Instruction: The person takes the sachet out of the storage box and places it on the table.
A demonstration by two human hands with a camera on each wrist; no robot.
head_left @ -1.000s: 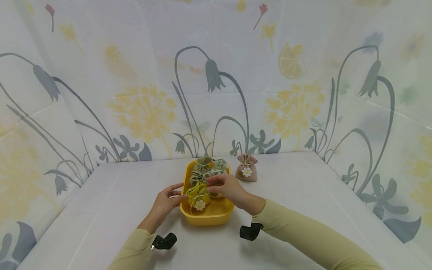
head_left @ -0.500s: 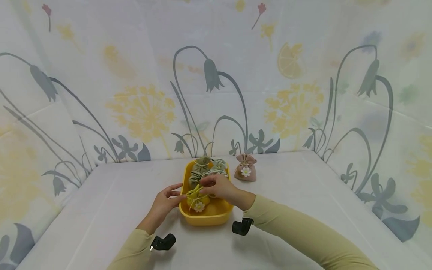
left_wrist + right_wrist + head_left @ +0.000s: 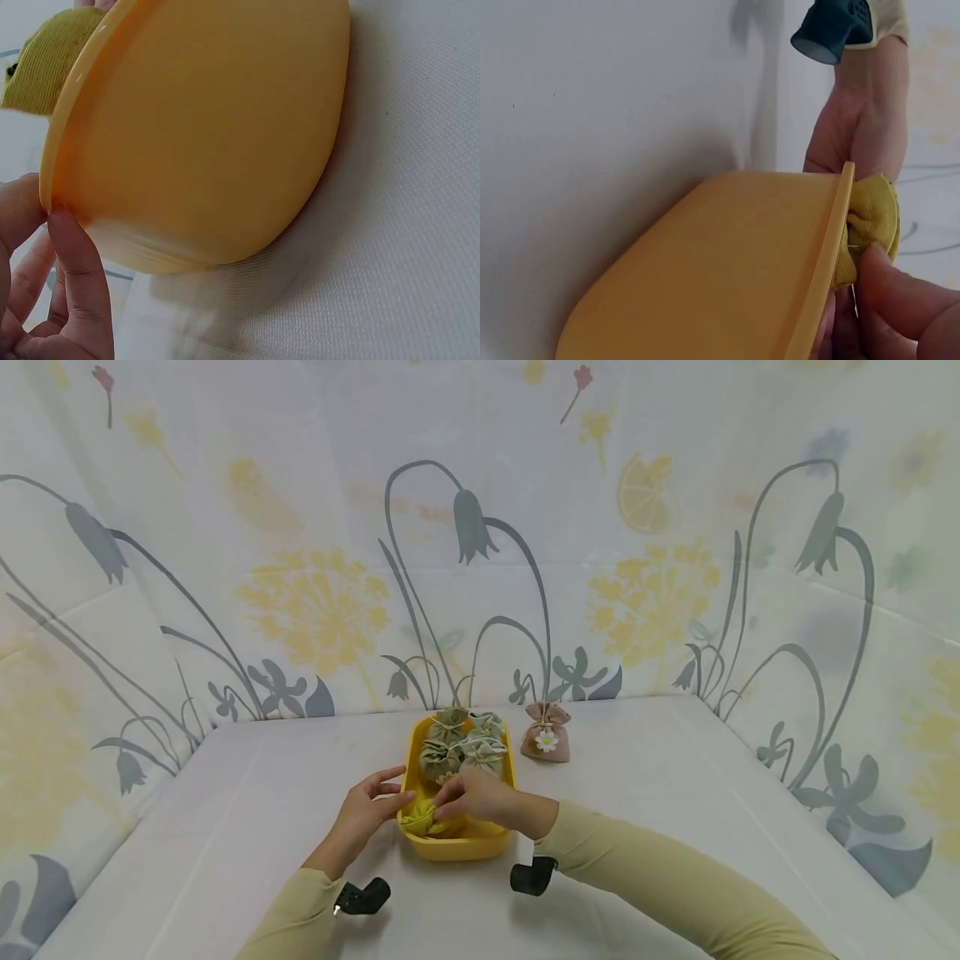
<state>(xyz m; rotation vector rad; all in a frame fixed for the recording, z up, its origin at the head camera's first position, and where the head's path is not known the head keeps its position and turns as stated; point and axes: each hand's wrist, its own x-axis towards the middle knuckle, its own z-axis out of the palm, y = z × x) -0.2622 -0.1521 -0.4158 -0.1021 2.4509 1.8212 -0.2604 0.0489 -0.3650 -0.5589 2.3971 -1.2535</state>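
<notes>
A yellow plastic tub stands on the white table with several small drawstring pouches inside. My left hand pinches the tub's left rim between thumb and finger, as the left wrist view shows. My right hand reaches into the front of the tub and pinches a yellow drawstring pouch near its tie. That pouch lies tilted against the left wall, its top rising above the rim in the right wrist view. Behind it sit olive-green pouches on the left and pale green ones on the right, partly covered by my right hand.
A dusty-pink pouch with a white flower stands on the table just right of the tub's back end. Flower-printed cloth walls the table at the back and sides. A black camera hangs below the right wrist.
My right hand has moved left and downward. The yellow pouch has tipped over toward the left wall, and its white flower is no longer visible. My left hand has stayed on the rim.
</notes>
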